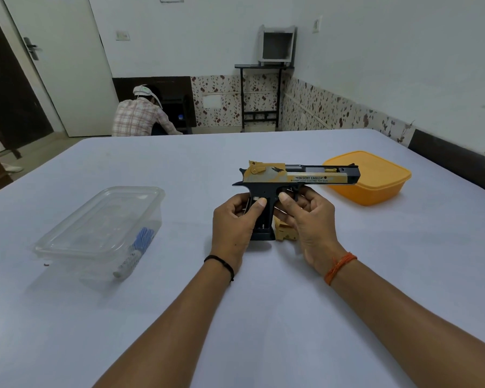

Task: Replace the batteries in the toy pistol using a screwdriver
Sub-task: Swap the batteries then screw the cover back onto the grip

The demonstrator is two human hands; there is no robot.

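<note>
Both forearms are reaching in, left hand (237, 219) and right hand (305, 214) gripping the toy pistol (297, 177) upright, thumbs pressing cells squarely into its open grip.

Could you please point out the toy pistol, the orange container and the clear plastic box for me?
toy pistol (305, 179): head view, on its gold slide lettering.
orange container (381, 189): head view, on its front wall.
clear plastic box (95, 222): head view, on its lid.

The toy pistol (297, 177) was black with a mottled gold-and-grey slide. The lidded tub (375, 177) was orange, the container (101, 228) clear, the table (179, 275) pale lilac.
</note>
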